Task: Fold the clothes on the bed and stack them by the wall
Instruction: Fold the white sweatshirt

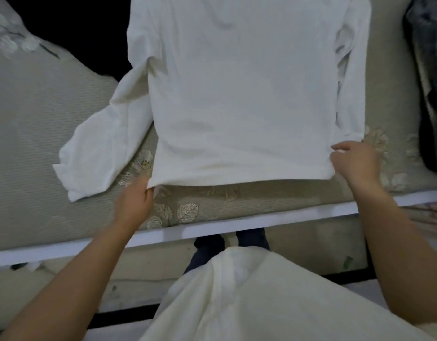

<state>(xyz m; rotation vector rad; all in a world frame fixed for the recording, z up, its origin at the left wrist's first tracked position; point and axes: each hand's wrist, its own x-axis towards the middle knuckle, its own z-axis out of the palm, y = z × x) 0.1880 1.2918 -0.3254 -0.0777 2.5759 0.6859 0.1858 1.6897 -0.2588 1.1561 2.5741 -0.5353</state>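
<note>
A white long-sleeved shirt [237, 94] lies spread flat on the bed, hem toward me. Its left sleeve [99, 148] splays out to the left; the right sleeve [352, 77] is folded in along the body. My left hand [136, 195] pinches the hem's lower left corner. My right hand [355, 163] grips the lower right corner of the hem.
The bed has a beige cover with embroidered leaves [183, 212] and a white front rail [212, 230]. A dark grey garment pile [428, 82] lies at the right edge. A black area [72, 28] sits at the far left behind the cover.
</note>
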